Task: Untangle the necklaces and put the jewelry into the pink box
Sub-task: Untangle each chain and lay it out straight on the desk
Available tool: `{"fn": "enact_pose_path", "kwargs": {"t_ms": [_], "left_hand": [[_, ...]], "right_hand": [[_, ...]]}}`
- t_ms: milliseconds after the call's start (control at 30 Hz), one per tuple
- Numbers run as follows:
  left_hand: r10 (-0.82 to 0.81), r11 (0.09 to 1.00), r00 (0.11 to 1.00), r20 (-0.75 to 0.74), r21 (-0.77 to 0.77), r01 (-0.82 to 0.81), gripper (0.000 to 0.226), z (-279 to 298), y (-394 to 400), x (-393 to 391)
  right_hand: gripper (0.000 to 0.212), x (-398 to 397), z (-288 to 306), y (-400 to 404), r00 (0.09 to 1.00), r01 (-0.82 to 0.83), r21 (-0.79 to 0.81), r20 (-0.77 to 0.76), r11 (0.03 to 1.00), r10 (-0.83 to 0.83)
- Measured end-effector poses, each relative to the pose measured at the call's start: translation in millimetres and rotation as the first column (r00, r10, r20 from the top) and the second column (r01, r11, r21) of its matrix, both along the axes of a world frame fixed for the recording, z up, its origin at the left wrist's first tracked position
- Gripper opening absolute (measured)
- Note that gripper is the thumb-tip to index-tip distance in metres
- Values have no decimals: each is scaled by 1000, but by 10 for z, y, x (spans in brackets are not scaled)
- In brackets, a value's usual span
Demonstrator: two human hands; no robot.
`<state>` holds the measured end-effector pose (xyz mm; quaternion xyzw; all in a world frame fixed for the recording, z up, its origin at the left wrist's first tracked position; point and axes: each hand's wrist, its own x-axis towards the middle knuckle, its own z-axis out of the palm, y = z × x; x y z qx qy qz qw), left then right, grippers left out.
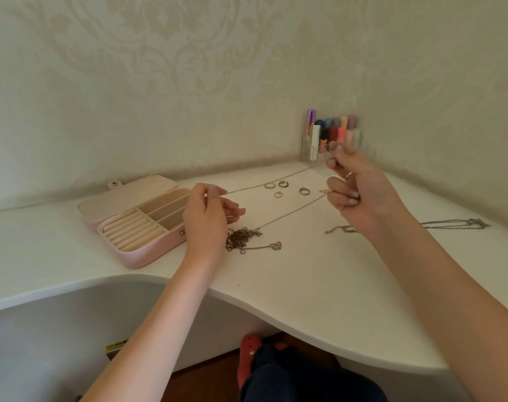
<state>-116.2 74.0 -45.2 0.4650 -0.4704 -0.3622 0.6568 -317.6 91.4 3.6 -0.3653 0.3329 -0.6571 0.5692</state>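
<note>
The pink box (148, 250) lies open at the left of the white table, its cream compartments bare. My left hand (209, 219) hovers just right of it and pinches one end of a thin silver chain (255, 187). The chain stretches up to my right hand (354, 190), which pinches it near the back corner; a second strand (293, 211) runs from that hand down to a tangled heap of necklaces (242, 237). Several rings (279, 189) lie between my hands. Another silver necklace (455, 224) lies at the right, partly hidden by my right forearm.
A clear organiser with lipsticks and small bottles (332, 137) stands in the back corner against the wallpapered wall. The table's curved front edge (247, 303) runs below my arms. Beneath it, a foot in a red shoe (248, 355) is on the floor.
</note>
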Motion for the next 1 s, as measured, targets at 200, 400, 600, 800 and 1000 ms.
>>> {"fn": "enact_pose_path", "kwargs": {"t_ms": [200, 400, 600, 800, 1000], "left_hand": [[-84, 996, 992, 95, 22, 82, 16, 8, 22, -19], [-368, 890, 690, 623, 21, 456, 28, -2, 108, -119], [-383, 885, 598, 704, 94, 457, 7, -29, 99, -109], [-224, 928, 527, 820, 13, 373, 12, -70, 68, -104], [-31, 995, 817, 576, -61, 80, 35, -74, 11, -43]], "right_hand": [[10, 54, -19, 24, 902, 89, -134, -410, 987, -137], [15, 215, -41, 90, 862, -174, -183, -503, 968, 60], [12, 168, 14, 53, 975, -156, -211, -188, 965, 116], [13, -69, 77, -4, 994, 4, -204, 111, 979, 19], [12, -126, 66, -20, 989, 99, -156, 122, 983, -80]]}}
